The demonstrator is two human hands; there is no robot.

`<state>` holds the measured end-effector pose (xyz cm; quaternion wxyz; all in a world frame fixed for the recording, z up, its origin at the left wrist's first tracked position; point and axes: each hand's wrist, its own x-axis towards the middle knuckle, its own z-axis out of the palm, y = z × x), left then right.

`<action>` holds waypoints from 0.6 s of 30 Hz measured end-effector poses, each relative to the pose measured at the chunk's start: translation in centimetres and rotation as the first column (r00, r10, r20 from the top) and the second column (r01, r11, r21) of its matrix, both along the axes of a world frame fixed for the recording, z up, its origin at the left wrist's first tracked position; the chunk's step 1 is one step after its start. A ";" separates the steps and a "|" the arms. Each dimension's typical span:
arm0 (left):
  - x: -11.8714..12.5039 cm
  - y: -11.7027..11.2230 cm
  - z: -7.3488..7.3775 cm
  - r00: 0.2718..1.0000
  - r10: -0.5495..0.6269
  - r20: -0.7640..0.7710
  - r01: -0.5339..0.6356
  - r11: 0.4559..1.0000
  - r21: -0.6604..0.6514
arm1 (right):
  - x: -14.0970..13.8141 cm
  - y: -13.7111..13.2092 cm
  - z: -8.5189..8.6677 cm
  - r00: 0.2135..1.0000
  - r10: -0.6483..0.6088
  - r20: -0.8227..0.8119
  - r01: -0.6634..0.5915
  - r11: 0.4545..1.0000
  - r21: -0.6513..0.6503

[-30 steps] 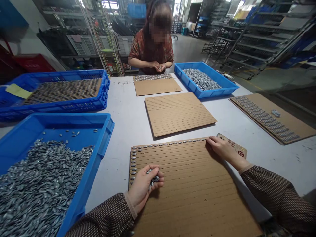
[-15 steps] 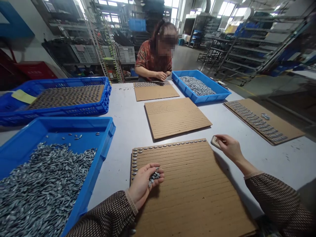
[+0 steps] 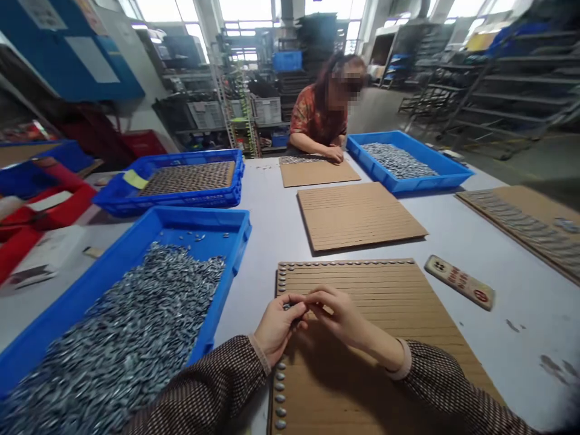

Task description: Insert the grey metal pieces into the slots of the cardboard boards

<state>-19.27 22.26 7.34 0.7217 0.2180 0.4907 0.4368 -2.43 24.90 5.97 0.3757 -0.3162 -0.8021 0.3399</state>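
Note:
My left hand is cupped closed around a small heap of grey metal pieces over the slotted cardboard sheet. My right hand has come beside it, fingertips pinched at the pieces in the left palm. Metal pieces stand in the sheet's top row and down its left edge. The blue bin of loose metal pieces lies just left of the sheet.
A phone in a patterned case lies right of the sheet. Another slotted sheet sits ahead. Across the table a person works at a sheet beside a blue bin. A blue crate holds filled sheets.
My right hand left the phone at the sheet's right corner and moved left to meet my left hand. The view swung left and up.

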 end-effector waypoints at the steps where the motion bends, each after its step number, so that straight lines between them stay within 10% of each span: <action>1: -0.3 -0.2 -0.1 1.000 0.029 -0.002 -0.029 1.000 -0.006 | -0.6 0.1 -0.3 1.000 -0.002 -0.005 0.002 1.000 -0.010; 8: -1.1 0.1 -1.5 0.994 0.097 -0.045 -0.097 0.995 0.007 | -1.3 1.6 -1.7 0.999 0.040 0.014 -0.034 0.961 -0.276; 14: -1.4 1.2 -2.2 0.997 0.064 0.046 -0.062 0.997 -0.042 | -1.4 2.6 -1.3 0.997 0.035 0.065 -0.032 0.998 -0.048; 18: -1.6 1.7 -2.3 0.993 0.086 0.082 -0.081 0.995 -0.056 | -1.8 3.1 -2.4 0.995 -0.100 0.002 0.096 0.950 -0.298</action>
